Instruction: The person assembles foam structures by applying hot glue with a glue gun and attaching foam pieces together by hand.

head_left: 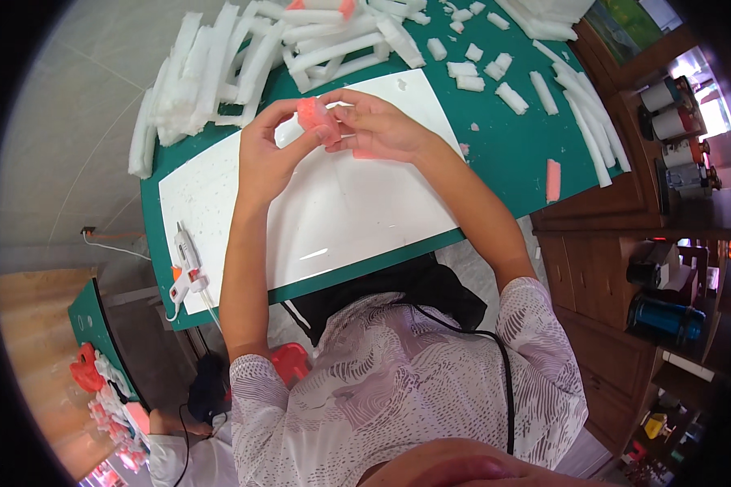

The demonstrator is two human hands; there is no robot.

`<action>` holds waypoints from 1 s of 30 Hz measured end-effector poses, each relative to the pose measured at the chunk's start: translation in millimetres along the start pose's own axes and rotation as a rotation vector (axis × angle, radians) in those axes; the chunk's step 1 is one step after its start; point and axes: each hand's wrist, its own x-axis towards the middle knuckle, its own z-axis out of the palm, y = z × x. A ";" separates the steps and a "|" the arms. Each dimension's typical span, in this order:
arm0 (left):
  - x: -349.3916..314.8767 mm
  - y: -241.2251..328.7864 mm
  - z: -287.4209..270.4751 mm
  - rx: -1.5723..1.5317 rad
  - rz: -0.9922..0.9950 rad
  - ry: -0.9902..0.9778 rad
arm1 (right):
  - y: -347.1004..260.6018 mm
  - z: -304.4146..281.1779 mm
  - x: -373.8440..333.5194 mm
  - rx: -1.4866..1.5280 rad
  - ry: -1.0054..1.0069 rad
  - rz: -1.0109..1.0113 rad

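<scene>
Grip: we clamp the small pink foam block between left hand and right hand fingertips.
Risk: we judge hard squeezing could dent it.
Below grip: white glossy board; a slip drops it there.

A pale tiled floor shows at the upper left. The green-topped table stands on it, with a wooden cabinet just beside its right end. Daylight comes in brightly at the far right, by a shelf of rolls. At the lower left stands a 2nd green table beside a wooden panel.
</scene>
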 end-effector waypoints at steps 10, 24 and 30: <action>-2.9 -21.8 -13.5 -0.100 -0.015 0.105 | -58.0 -118.8 -78.2 -1.935 0.918 -0.384; -18.9 -45.8 -13.9 -0.101 -0.027 0.103 | -68.9 -74.7 -81.8 -1.074 0.822 -0.317; -23.2 -37.4 -3.7 -0.087 -0.012 0.063 | -41.1 14.2 -41.3 -0.786 0.471 -0.408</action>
